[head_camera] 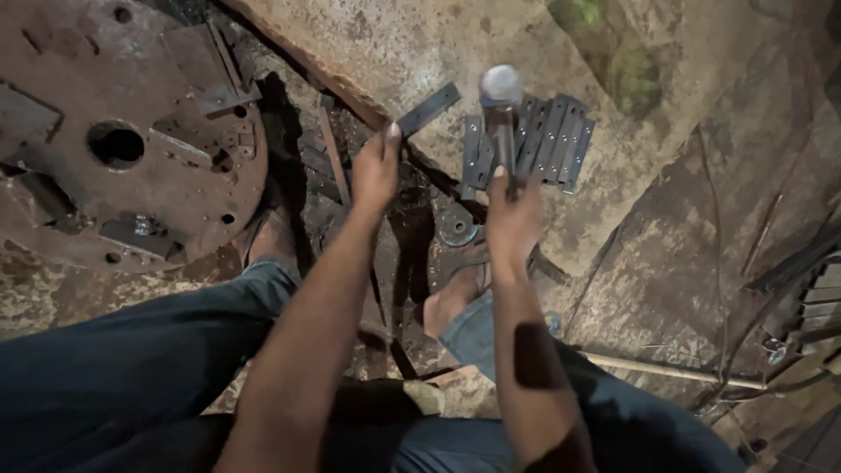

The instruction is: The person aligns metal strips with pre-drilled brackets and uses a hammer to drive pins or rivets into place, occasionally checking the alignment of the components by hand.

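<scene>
My left hand [377, 166] grips the near end of a flat dark metal strip [429, 107] that slants up to the right over the edge of a big rusty slab [420, 44]. My right hand [512, 215] is closed on the handle of a hammer [501, 92], whose round steel head is raised and blurred above the strip. Just right of the hammer, several similar punched metal strips [547, 140] lie side by side on the slab.
A large rusty round plate [123, 140] with holes and welded blocks fills the upper left. My legs in blue jeans and a bare foot [451, 298] are below. Rods and metal bars [806, 289] lie at the right edge. A small ring [457, 226] sits on the ground.
</scene>
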